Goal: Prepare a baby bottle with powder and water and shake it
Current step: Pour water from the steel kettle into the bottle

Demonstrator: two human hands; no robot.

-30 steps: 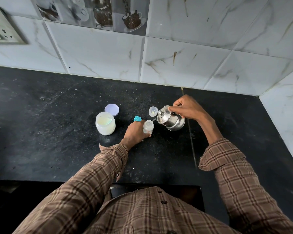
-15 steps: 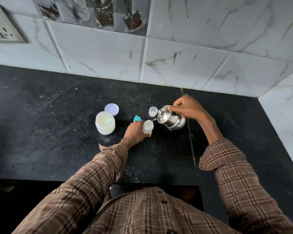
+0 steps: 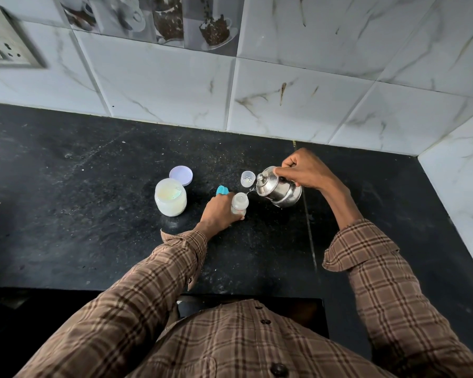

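Observation:
A small clear baby bottle (image 3: 239, 204) stands upright and uncapped on the black counter, and my left hand (image 3: 218, 214) grips its lower part. My right hand (image 3: 303, 170) holds a steel kettle (image 3: 277, 188) by its handle, tilted left with the spout over the bottle's mouth. A thin stream of water runs from spout to bottle. An open white jar of powder (image 3: 170, 197) sits to the left, its lilac lid (image 3: 180, 175) behind it. A teal bottle top (image 3: 221, 190) peeks out behind my left hand. A small clear cap (image 3: 247, 178) stands behind the bottle.
The black stone counter (image 3: 93, 214) runs to a marble-tiled wall (image 3: 284, 99) at the back and on the right. A switch plate (image 3: 3, 47) is on the wall at far left. The counter's front edge (image 3: 66, 289) lies just before my body.
Nothing has moved noticeably; the kettle stays tilted over the bottle and my left hand stays on the bottle.

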